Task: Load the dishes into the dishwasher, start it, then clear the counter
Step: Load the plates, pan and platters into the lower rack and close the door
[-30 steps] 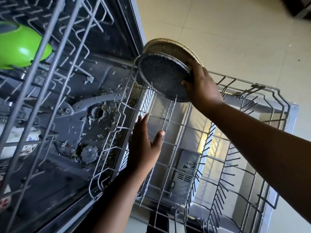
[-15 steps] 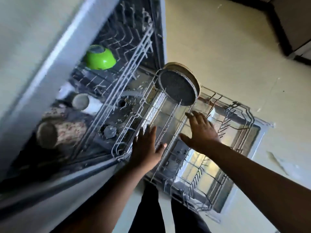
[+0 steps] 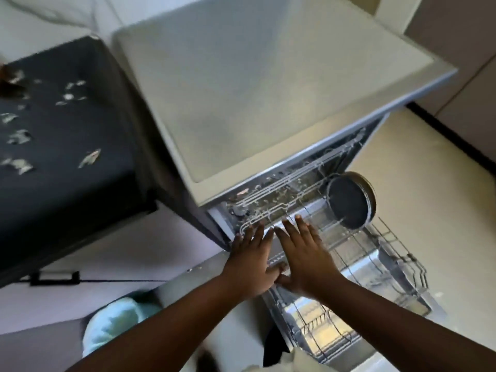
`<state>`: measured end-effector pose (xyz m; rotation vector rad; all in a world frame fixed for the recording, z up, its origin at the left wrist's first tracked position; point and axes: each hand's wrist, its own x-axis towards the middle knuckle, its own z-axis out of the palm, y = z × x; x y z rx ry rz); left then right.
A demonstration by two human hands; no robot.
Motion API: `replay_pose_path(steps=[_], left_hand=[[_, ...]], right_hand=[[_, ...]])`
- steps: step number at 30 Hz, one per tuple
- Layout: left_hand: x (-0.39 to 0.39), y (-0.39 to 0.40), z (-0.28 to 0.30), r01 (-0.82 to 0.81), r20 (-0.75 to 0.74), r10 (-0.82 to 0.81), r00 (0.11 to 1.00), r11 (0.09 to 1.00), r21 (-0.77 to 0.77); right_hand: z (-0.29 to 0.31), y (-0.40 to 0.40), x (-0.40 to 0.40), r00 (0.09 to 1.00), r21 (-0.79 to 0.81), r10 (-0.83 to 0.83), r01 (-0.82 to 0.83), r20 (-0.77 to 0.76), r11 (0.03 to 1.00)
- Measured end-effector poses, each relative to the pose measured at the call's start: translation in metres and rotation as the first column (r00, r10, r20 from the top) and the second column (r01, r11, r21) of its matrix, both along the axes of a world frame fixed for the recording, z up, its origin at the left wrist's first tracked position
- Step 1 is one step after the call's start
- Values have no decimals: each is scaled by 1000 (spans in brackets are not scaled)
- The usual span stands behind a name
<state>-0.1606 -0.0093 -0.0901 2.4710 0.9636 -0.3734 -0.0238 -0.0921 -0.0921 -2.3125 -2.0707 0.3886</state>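
Note:
The dishwasher (image 3: 268,84) stands open with its lower wire rack (image 3: 375,253) pulled out over the lowered door. A dark speckled round pan (image 3: 347,201) stands on edge at the rack's far corner, with a pale dish behind it. My left hand (image 3: 252,260) and my right hand (image 3: 306,253) hover side by side over the rack's near-left edge, fingers spread, thumbs almost touching, holding nothing. The upper rack is mostly hidden under the dishwasher's top.
A black counter (image 3: 67,146) strewn with pale scraps lies to the left. A light blue cloth (image 3: 118,323) sits low at the left, beside my left arm. Cream floor tiles (image 3: 429,189) spread to the right of the open door.
My right hand let go of the pan, which stays upright in the rack, and drew back beside my left hand. The view rose, so the dishwasher's top and the counter now show.

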Motion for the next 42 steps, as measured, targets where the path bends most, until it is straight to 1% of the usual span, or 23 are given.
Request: replay_pose_path(steps=[2, 6, 9, 12, 14, 16, 18, 21, 23, 25, 27, 30, 31, 33, 37, 39, 42], left_hand=[[-31, -2, 21, -89, 53, 90, 995, 996, -20], [-113, -11, 52, -240, 130, 239, 962, 971, -10], [-192, -19, 74, -301, 147, 287, 946, 950, 85], [-280, -24, 93, -402, 137, 381, 914, 897, 184], [-325, -25, 105, -461, 143, 439, 887, 856, 233], [-376, -24, 122, -519, 139, 502, 853, 792, 321], [-423, -24, 133, -580, 143, 573, 807, 725, 372], [-478, -21, 147, -647, 171, 640, 750, 652, 395], [-507, -17, 152, -681, 203, 674, 710, 585, 440], [-528, -10, 155, -721, 219, 716, 663, 533, 443], [-547, -1, 158, -755, 231, 755, 614, 476, 452], [-570, 21, 161, -778, 215, 795, 568, 432, 456], [-577, 31, 160, -789, 242, 799, 550, 402, 464], [-590, 54, 160, -809, 290, 810, 510, 336, 483], [-608, 101, 173, -844, 302, 844, 442, 278, 458], [-611, 124, 180, -834, 270, 860, 433, 268, 482], [-613, 163, 189, -842, 250, 881, 403, 250, 477]], right_hand=[[15, 9, -28, 997, 26, 71, -72, 17, 997], [45, 26, -95, 984, 8, 179, -179, -3, 984], [62, 41, -158, 960, 17, 276, -277, 37, 961], [81, 58, -238, 933, 59, 352, -357, 75, 932], [89, 68, -281, 911, 75, 404, -410, 82, 909], [101, 80, -329, 881, 104, 462, -471, 103, 876], [115, 92, -374, 848, 148, 513, -529, 134, 836], [136, 108, -433, 798, 172, 584, -602, 146, 780], [146, 121, -465, 760, 194, 630, -650, 159, 735], [151, 134, -490, 720, 212, 672, -694, 174, 688], [155, 152, -511, 697, 216, 695, -716, 176, 664], [162, 184, -535, 671, 270, 724, -735, 159, 622], [161, 198, -540, 665, 303, 733, -734, 140, 608], [160, 230, -548, 680, 299, 729, -714, 78, 633], [167, 301, -561, 731, 281, 682, -649, -31, 708], [173, 334, -567, 765, 261, 638, -601, -86, 756], [185, 387, -571, 808, 225, 571, -535, -145, 814]])
